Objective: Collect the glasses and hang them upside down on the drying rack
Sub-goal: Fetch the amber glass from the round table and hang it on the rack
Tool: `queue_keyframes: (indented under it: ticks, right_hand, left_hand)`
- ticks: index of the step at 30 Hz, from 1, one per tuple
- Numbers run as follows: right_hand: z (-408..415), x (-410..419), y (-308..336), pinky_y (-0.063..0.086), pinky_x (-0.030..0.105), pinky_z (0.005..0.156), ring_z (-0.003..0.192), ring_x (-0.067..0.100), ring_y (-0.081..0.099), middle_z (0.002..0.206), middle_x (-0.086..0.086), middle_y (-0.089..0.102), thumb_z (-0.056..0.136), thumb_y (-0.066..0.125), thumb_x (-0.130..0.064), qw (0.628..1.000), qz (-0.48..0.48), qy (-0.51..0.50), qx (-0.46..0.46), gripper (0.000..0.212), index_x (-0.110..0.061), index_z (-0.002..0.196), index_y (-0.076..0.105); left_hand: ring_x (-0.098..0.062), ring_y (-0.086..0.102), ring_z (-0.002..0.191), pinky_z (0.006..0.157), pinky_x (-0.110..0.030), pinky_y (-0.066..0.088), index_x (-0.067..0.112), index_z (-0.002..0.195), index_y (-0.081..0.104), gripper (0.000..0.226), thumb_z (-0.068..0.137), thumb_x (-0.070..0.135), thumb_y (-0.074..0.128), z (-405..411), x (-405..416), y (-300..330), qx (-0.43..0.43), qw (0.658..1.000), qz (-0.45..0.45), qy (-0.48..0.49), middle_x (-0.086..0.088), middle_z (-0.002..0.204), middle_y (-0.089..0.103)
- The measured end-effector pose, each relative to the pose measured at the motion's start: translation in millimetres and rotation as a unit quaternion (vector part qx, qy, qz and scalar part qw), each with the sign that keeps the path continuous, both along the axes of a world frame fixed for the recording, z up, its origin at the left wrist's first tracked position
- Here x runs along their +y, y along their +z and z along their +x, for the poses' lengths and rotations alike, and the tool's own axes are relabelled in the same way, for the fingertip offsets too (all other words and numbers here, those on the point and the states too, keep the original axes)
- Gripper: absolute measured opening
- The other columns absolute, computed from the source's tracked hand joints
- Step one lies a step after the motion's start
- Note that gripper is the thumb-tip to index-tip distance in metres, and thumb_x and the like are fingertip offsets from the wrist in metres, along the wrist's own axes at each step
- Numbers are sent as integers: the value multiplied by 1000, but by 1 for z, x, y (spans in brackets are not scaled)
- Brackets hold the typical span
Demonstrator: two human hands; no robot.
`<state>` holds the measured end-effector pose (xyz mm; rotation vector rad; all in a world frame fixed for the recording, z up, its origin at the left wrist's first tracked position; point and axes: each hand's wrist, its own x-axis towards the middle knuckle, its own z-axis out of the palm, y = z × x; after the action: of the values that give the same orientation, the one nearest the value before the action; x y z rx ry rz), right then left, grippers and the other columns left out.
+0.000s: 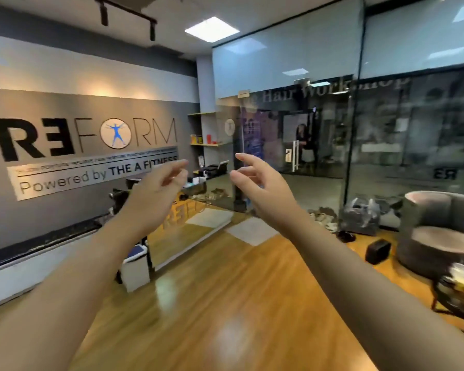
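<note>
Both my arms reach forward at chest height over a wooden floor. My left hand (156,191) is raised with its fingers loosely curled and apart, holding nothing. My right hand (263,183) is beside it, a short gap away, fingers spread and bent, also holding nothing. No glasses and no drying rack show in this view.
A grey wall with a large sign (83,153) runs along the left. A reception counter (196,210) stands ahead, with shelves (206,143) behind it. Glass walls and a glass door (295,145) fill the right. A round grey armchair (439,231), a small black box (377,251) and a white bin (135,269) stand on the floor.
</note>
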<state>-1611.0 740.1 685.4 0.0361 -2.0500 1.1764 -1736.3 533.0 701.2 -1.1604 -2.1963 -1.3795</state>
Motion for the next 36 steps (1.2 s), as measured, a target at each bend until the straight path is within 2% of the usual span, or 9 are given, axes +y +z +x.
queue_keyframes:
  ticks: [3, 8, 15, 19, 23, 25, 28, 33, 36]
  right_hand:
    - [1, 59, -6, 51, 18, 87, 110, -4, 64, 122, -15, 68, 99, 61, -54, 997, -8, -71, -3, 54, -37, 150, 52]
    - [4, 167, -5, 48, 20, 87, 111, -5, 62, 123, -17, 66, 101, 60, -51, 985, 4, -169, -12, 51, -39, 150, 51]
    - [-1, 332, 17, 50, 24, 93, 114, -4, 61, 124, -18, 66, 101, 58, -54, 965, 29, -262, -10, 50, -40, 149, 50]
    - [-4, 414, 18, 45, 12, 81, 106, -15, 60, 117, -23, 66, 99, 57, -58, 952, 36, -302, -16, 56, -39, 151, 49]
    - [-5, 488, 15, 49, 19, 87, 108, -7, 62, 117, -22, 66, 99, 58, -56, 936, 31, -350, -19, 56, -37, 151, 49]
    - [-5, 522, 11, 51, 25, 93, 113, 0, 62, 121, -17, 67, 100, 60, -55, 928, 23, -370, -20, 55, -37, 151, 50]
    - [-2, 572, 3, 50, 24, 91, 115, 3, 62, 123, -14, 67, 98, 59, -57, 913, 17, -406, -25, 58, -36, 151, 50]
    - [4, 660, -4, 53, 29, 96, 111, 2, 64, 119, -15, 68, 99, 60, -54, 880, 1, -474, -21, 55, -36, 150, 51]
    - [8, 716, -6, 52, 18, 86, 105, -3, 64, 116, -19, 67, 99, 58, -56, 855, -2, -518, -19, 53, -39, 149, 51]
  left_hand:
    - [0, 54, 121, 90, -13, 38, 32, 147, 56, 39, 109, 39, 45, -24, 80, -11, -4, 997, -8, -76, 15, 134, 58]
    - [25, 50, 104, 82, -9, 38, 39, 143, 55, 36, 109, 42, 46, -53, 219, -22, -1, 987, -3, -160, 27, 125, 59]
    - [-7, 57, 125, 94, -17, 41, 32, 148, 53, 41, 108, 40, 47, -86, 419, 6, 17, 967, 16, -252, 10, 139, 62]
    - [-2, 55, 122, 89, -9, 37, 31, 149, 53, 42, 109, 40, 47, -89, 527, 9, 17, 951, 16, -309, 12, 139, 60]
    - [15, 51, 109, 85, -7, 34, 35, 147, 53, 39, 108, 41, 48, -86, 626, 7, 11, 933, 9, -360, 17, 132, 59]
    - [11, 53, 112, 85, -8, 35, 34, 147, 53, 40, 108, 42, 48, -85, 673, 5, 7, 921, 7, -390, 16, 133, 59]
    - [2, 55, 118, 86, -10, 36, 34, 148, 53, 41, 108, 43, 48, -81, 741, -2, -2, 903, 10, -430, 15, 135, 61]
    - [10, 54, 111, 83, -8, 37, 33, 149, 53, 42, 108, 42, 48, -87, 858, -5, -4, 869, 1, -495, 15, 134, 61]
    - [6, 55, 113, 84, -9, 38, 33, 149, 52, 42, 109, 42, 47, -89, 935, 3, 4, 851, 3, -525, 15, 133, 60]
